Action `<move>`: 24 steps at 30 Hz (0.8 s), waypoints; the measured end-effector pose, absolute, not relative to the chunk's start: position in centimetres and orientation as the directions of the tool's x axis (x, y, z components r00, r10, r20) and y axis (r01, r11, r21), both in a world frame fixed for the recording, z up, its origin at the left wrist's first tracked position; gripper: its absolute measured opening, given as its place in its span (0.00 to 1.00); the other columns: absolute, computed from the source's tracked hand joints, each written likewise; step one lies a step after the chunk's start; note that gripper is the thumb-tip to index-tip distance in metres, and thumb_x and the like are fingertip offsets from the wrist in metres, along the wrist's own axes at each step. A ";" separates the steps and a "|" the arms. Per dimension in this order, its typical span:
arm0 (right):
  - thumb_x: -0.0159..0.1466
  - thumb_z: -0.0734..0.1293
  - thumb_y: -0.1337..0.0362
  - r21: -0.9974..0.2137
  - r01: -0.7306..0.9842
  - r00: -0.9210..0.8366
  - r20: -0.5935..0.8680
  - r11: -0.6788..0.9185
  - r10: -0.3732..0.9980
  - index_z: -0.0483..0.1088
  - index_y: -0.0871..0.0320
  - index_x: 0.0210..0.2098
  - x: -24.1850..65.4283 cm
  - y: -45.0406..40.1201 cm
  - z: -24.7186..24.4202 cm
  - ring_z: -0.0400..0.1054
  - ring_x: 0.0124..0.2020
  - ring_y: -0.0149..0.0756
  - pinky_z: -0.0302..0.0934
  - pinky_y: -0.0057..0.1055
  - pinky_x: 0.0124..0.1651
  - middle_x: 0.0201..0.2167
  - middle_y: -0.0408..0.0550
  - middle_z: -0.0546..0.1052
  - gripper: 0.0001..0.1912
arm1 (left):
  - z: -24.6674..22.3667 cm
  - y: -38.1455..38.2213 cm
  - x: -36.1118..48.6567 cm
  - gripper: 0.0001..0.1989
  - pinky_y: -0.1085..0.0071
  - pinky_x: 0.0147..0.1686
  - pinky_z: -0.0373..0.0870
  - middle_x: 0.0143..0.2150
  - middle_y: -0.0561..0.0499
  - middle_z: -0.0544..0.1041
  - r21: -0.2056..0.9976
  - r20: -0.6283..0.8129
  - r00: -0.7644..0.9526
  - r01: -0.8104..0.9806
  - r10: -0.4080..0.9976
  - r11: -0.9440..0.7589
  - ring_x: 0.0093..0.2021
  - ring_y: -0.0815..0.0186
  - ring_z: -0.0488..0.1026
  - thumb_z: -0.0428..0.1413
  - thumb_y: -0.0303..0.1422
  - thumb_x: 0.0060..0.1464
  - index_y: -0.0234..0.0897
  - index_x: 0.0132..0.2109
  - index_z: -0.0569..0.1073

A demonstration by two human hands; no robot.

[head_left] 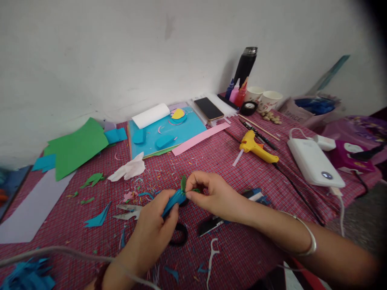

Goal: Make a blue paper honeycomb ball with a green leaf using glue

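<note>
My left hand (155,221) is closed around a blue paper piece (174,201), rolled or folded, at the middle of the table. Green leaf-like paper (183,183) stands out of its upper end. My right hand (208,191) pinches at that green end with thumb and forefinger; a bit of green shows behind the fingers, and the exact hold is hidden. Scissors lie under and beside my left hand, their blades (128,211) to the left and a black handle loop (180,234) to the right. A blue paper scrap (99,215) is farther left.
Green sheets (78,147) and a lavender strip (36,205) lie left. A yellow glue gun (256,149), a white power bank (314,161) and cables are right. A phone (208,108), bottles, paper cups (270,100) and a black flask (245,66) stand near the wall. A floss pick (213,253) lies in front.
</note>
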State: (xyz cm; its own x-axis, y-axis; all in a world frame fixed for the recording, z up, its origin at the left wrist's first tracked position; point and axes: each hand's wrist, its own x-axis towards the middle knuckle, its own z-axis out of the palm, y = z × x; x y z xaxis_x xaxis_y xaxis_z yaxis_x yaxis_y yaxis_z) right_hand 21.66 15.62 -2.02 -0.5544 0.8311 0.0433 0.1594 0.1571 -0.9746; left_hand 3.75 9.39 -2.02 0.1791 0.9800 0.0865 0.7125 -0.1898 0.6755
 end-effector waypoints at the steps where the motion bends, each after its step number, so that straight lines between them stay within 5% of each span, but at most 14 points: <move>1: 0.58 0.64 0.70 -0.967 0.174 -0.551 0.061 0.186 0.832 0.66 0.58 0.28 21.7 15.6 -2.0 0.61 0.27 0.28 0.56 0.27 0.32 0.25 0.39 0.68 0.03 | -2.1 9.4 3.7 0.06 0.72 0.25 0.62 0.26 0.55 0.72 0.675 0.095 0.179 0.712 0.979 -0.195 0.24 0.68 0.67 0.48 0.29 0.58 0.38 0.40 0.70; 24: 0.58 0.66 0.70 -0.884 0.311 -0.527 0.144 0.348 0.837 0.66 0.58 0.27 21.7 15.4 -2.0 0.62 0.26 0.26 0.54 0.25 0.29 0.24 0.38 0.69 0.04 | -2.6 9.2 3.8 0.07 0.69 0.28 0.62 0.29 0.53 0.73 0.670 0.027 0.231 0.718 0.973 -0.189 0.27 0.66 0.69 0.47 0.29 0.60 0.39 0.42 0.68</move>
State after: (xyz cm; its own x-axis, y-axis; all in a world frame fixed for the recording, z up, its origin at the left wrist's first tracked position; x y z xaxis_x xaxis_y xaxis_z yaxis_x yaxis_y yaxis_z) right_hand 21.70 15.44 -2.00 -0.5275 0.8373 0.1437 0.3111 0.3478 -0.8845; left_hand 3.77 9.19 -2.55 0.2306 0.9727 0.0274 0.7179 -0.1891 0.6700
